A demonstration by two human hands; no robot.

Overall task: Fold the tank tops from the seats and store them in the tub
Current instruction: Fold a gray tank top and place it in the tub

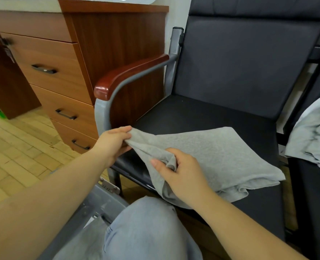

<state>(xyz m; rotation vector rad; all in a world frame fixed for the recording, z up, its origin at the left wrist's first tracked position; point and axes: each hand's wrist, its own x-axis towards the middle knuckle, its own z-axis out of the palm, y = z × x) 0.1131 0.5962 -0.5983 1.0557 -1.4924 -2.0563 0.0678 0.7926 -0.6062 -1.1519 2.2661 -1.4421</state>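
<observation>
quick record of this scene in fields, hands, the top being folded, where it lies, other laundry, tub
left hand: pinches the left corner of the grey tank top
right hand: grips a bunched fold at its near edge
grey tank top: partly folded, lying on the black chair seat, near edge hanging over the front
other laundry: a crumpled grey garment on the next seat at the right
tub: grey plastic tub by the person's knee, mostly hidden

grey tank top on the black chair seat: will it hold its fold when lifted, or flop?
Probably flops: the grey knit tank top already drapes and bunches where the left hand and right hand pinch it. Its near edge sags off the black chair seat. Likely light and not slippery.
</observation>
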